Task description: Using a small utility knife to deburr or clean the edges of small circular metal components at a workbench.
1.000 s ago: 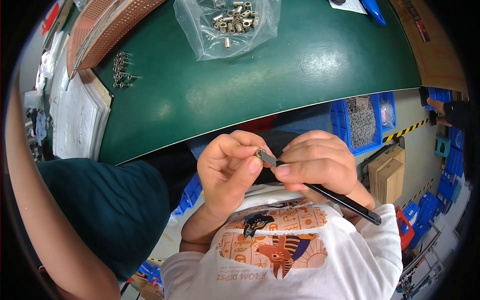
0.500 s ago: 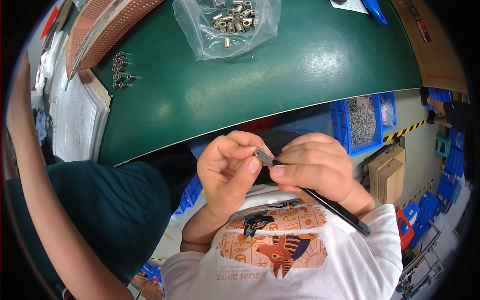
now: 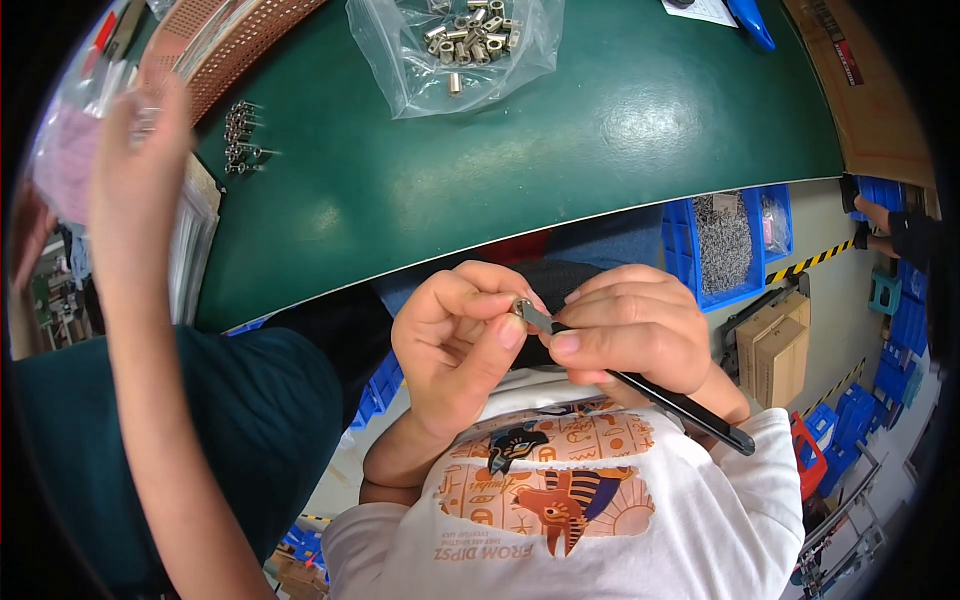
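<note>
Between the thumb and fingertips of my left hand (image 3: 450, 345) is a small metal sleeve (image 3: 518, 307), mostly covered by the fingers. My right hand (image 3: 640, 330) grips a utility knife (image 3: 690, 412) with a black handle, which slants down to the right across my shirt. Its short blade (image 3: 537, 318) reaches the open end of the sleeve. Both hands are close together in front of my chest, just below the table's edge. On the table, a clear plastic bag (image 3: 400, 85) holds several similar metal sleeves (image 3: 475, 45).
Small metal parts (image 3: 240, 140) stand grouped on the green table (image 3: 450, 180) beside a pink perforated basket (image 3: 225, 65). At left, a co-worker's arm (image 3: 150, 330) reaches past stacked papers. Blue bins (image 3: 685, 250) of small parts sit below the table at right, near cardboard boxes (image 3: 780, 350).
The knife's handle end has swung slightly up and right, its blade staying at the sleeve. The co-worker's arm has moved right, and a clear bag with something pinkish now shows behind it.
</note>
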### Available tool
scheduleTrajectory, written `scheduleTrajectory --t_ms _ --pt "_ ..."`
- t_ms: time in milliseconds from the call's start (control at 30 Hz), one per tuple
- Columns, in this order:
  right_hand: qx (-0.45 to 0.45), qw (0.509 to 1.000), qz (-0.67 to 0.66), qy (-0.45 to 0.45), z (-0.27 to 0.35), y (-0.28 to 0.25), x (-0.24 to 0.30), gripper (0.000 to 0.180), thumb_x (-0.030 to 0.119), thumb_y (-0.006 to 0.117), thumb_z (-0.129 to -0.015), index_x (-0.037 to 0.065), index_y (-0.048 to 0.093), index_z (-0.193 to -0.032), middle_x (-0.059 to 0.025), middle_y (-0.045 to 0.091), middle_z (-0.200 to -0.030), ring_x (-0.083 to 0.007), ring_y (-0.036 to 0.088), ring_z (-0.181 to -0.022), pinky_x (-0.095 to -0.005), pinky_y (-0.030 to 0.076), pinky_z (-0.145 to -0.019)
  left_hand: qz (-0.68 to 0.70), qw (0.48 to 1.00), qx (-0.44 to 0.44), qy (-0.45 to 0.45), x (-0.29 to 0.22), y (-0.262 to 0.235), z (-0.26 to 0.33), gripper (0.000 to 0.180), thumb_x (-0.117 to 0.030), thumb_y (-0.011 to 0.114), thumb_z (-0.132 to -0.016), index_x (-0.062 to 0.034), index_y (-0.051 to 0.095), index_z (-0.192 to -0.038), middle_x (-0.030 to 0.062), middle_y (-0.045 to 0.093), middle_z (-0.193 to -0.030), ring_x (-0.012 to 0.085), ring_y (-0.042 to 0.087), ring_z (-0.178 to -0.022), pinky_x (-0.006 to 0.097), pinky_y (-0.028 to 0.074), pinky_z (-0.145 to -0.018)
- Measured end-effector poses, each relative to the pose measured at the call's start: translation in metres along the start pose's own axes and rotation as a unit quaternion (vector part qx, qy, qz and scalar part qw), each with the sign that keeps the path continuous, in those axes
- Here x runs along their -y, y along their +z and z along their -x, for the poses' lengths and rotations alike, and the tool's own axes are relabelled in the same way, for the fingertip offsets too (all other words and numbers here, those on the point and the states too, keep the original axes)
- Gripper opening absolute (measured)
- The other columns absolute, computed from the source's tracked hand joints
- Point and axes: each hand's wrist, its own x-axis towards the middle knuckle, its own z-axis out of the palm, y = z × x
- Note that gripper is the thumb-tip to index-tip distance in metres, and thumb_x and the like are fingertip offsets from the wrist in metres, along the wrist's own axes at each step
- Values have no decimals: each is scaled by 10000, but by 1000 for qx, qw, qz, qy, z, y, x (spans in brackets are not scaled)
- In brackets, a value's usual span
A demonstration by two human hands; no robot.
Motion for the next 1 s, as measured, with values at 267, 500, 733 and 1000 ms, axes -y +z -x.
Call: scheduleTrajectory --t_ms 267,500,733,1000 --pt "6 997 74 -18 -2 -3 1 196 121 691 -688 27 628 -849 -64 612 -680 -174 594 -566 -268 483 -536 -23 1000 -13 2 1 4 -1 154 96 529 -804 2 488 -920 168 530 -980 165 571 -853 262 474 -756" --pt "-15 990 127 67 2 -4 2 305 28 703 -617 50 642 -916 -54 560 -688 -175 541 -537 -269 406 -465 -41 999 -3 6 5 5 3 195 133 543 -784 20 511 -939 139 529 -991 146 561 -881 244 453 -772" --pt "0 988 120 96 8 -11 1 191 66 728 -641 58 601 -782 -70 501 -688 -162 490 -553 -267 380 -456 -11 999 5 -31 14 10 2 110 51 571 -818 23 531 -917 96 530 -969 119 551 -849 232 460 -757" --pt "43 988 101 108 0 -15 -4 213 64 683 -664 17 604 -857 -106 534 -729 -207 505 -605 -283 402 -530 -44 999 2 -31 11 11 -4 202 112 601 -757 3 509 -901 115 515 -976 146 548 -875 262 460 -793"
